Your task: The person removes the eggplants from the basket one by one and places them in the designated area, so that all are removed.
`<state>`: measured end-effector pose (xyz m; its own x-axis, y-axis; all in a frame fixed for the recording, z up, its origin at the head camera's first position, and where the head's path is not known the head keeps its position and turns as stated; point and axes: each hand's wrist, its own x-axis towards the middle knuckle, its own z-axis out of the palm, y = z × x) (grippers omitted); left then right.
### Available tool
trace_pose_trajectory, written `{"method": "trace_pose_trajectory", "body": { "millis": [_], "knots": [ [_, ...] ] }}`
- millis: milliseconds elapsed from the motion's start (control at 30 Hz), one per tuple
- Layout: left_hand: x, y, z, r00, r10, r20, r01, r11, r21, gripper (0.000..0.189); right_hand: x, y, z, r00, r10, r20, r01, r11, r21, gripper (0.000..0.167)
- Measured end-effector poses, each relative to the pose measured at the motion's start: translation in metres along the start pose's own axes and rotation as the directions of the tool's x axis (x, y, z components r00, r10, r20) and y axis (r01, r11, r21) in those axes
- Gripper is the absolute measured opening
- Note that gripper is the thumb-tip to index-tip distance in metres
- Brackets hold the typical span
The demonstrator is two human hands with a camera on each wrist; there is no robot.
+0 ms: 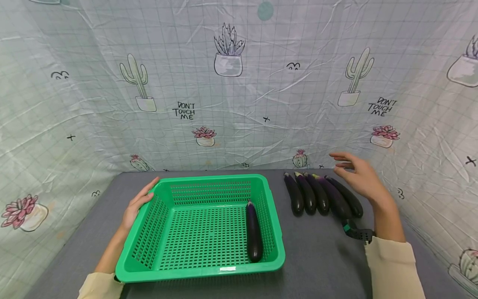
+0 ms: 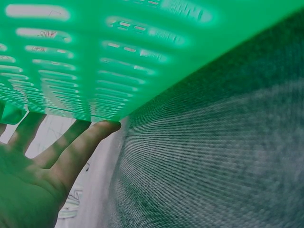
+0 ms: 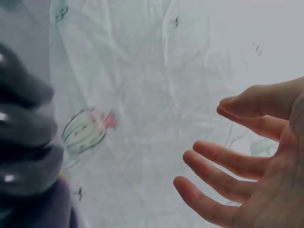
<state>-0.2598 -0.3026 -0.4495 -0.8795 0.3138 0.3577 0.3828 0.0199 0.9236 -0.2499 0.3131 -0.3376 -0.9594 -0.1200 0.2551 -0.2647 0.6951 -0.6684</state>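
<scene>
A green plastic basket (image 1: pixel 201 274) with slotted walls sits in front of me, one dark eggplant (image 1: pixel 254 234) lying lengthwise inside near its right wall. My left hand (image 1: pixel 135 206) rests at the basket's left rim. In the left wrist view its fingers (image 2: pixel 78 147) extend fairly straight along the outside of the slotted wall (image 2: pixel 71 71). To the right of the basket, several eggplants (image 1: pixel 308 193) lie side by side in a row. My right hand (image 1: pixel 358 176) hovers by the row's right end, fingers apart and loosely bent, holding nothing. Stems of the row show at the left of the right wrist view.
A dark grey table (image 1: pixel 310 257) lies under everything. Behind and at both sides hangs a pale cloth (image 1: pixel 257 91) printed with cactus drawings, reaching down to the table's back edge. A black wrist strap (image 1: pixel 358 233) sits on my right wrist, close to the rightmost eggplants.
</scene>
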Motion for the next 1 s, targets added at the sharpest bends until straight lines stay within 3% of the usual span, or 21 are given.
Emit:
{"method": "trace_pose_trajectory", "body": {
  "millis": [233,367,500,700,1000],
  "knots": [
    [-0.001,0.001,-0.001,1.0,-0.023,0.001,0.023,1.0,-0.018,0.054,-0.004,-0.034,0.009,0.995,-0.104,0.003,0.104,0.994,-0.03,0.049],
    [0.0,0.0,-0.001,0.999,-0.017,-0.028,0.018,0.998,0.058,0.054,-0.005,-0.052,0.02,0.988,-0.149,0.044,0.15,0.989,-0.018,0.049],
    [0.0,0.0,-0.001,0.999,-0.029,-0.034,0.031,0.998,0.052,0.054,-0.007,-0.069,0.034,0.977,-0.187,0.099,0.187,0.982,0.004,0.049],
    [0.001,-0.001,-0.001,0.998,-0.039,-0.045,0.043,0.995,0.092,0.054,-0.008,-0.086,0.057,0.952,-0.26,0.162,0.253,0.965,0.06,0.047],
    [0.0,-0.001,-0.002,0.998,-0.011,-0.058,0.019,0.989,0.144,0.054,-0.008,-0.114,0.093,0.897,-0.292,0.331,0.253,0.955,0.155,0.047]
  ]
}}
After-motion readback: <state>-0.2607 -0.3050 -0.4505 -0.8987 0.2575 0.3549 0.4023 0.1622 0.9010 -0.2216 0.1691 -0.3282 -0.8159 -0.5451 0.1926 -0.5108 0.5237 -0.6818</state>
